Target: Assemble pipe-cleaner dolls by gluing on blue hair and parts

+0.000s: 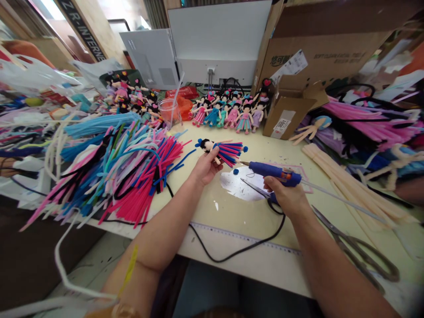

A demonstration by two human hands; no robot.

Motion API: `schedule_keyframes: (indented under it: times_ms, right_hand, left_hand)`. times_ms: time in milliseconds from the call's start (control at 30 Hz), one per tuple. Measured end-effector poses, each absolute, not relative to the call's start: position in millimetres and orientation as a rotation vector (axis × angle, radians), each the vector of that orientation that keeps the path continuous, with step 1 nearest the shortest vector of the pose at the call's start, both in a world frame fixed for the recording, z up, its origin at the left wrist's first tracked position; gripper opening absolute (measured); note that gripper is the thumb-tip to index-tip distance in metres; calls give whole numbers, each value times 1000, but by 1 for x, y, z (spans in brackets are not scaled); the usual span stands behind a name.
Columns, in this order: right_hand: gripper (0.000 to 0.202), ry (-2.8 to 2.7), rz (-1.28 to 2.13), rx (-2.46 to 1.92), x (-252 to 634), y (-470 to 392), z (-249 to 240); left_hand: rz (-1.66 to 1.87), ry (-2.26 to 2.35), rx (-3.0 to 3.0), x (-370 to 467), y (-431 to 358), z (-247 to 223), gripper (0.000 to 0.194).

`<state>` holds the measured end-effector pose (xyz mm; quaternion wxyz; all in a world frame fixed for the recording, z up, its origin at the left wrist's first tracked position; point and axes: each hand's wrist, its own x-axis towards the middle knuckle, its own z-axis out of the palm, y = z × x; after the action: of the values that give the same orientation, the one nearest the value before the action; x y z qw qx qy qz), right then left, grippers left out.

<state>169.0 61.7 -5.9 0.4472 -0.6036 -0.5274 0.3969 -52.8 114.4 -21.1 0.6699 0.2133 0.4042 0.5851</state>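
Note:
My left hand is closed round a small doll with black hair, a blue bow and a striped pink and blue skirt. The doll lies sideways, its skirt end to the right. In my right hand is a blue glue gun, its nozzle close to the doll's skirt end; whether they touch is unclear. Small blue-handled scissors sit below the gun, their handles beside my right fingers. A blue pompom rests at the edge of a shiny silver sheet.
Pipe cleaners are heaped on the left. Finished dolls line the back near a plastic cup and a small cardboard box. Large scissors and beige strips lie right. A black cord loops along the front.

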Motion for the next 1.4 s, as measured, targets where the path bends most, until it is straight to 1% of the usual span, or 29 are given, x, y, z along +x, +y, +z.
schedule_keyframes:
  times_ms: [500,833,1167,1400]
  right_hand:
    - [26,-1250,1008,-1530,166,60,2]
    - [26,-1340,964,-1485,169,63,-9]
    - [30,-1304,981,-1540,169,60,-10]
    - [29,-1320,993,-1535,167,60,-9]
  left_hand:
    - [1328,888,446,-52,114,-20,25]
    - [1327,880,436,-52,114,-18,23]
    - [1322,892,447,-52,113,-18,24]
    - [1325,913,428,-50,114,-18,22]
